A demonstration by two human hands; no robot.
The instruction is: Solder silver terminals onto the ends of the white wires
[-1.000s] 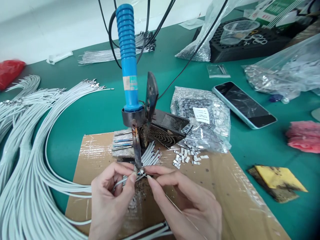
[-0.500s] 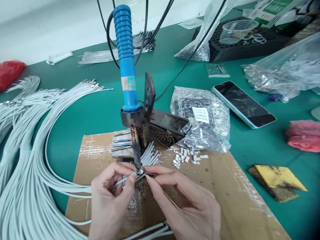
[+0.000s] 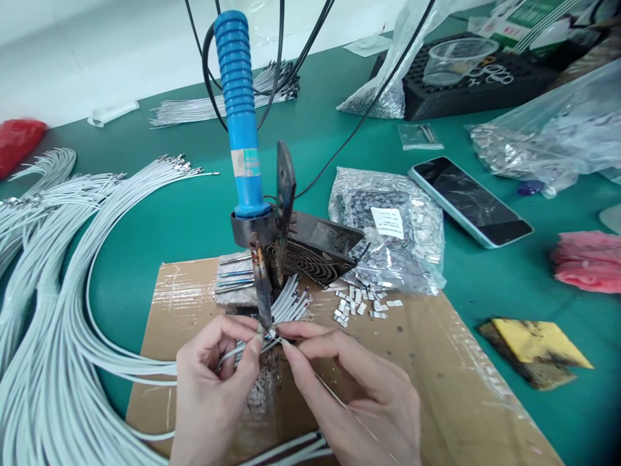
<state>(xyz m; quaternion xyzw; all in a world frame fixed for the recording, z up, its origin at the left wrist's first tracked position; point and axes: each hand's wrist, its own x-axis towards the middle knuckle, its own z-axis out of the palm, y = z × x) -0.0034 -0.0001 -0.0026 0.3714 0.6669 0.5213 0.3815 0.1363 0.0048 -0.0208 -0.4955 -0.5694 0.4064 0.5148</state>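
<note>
A blue-handled soldering iron (image 3: pixel 239 103) stands tip down in a dark metal holder (image 3: pixel 252 230), its tip meeting my fingertips. My left hand (image 3: pixel 218 382) is closed, thumb and forefinger pinching a white cable (image 3: pixel 228 355) by its end just left of the tip. On the other side, my right hand (image 3: pixel 361 395) pinches a thin solder wire (image 3: pixel 332 390) that runs back under the palm. A tiny shiny metal piece (image 3: pixel 272 333) sits between both hands' fingertips at the tip; which fingers bear it is unclear. Behind them lies a bunch of short white cable ends (image 3: pixel 291 303).
Cardboard (image 3: pixel 436 388) covers the green table (image 3: pixel 310 152). Loose metal tabs (image 3: pixel 358 300) lie right of the iron, before a bag of parts (image 3: pixel 388 252). A phone (image 3: pixel 473 200), a yellow sponge (image 3: pixel 541 343) and pink cloth (image 3: pixel 587 262) are farther right. Long white cables (image 3: pixel 63 343) fill the left.
The view has shifted very slightly. Both hands keep the same pinch at the iron's tip, with no other visible change.
</note>
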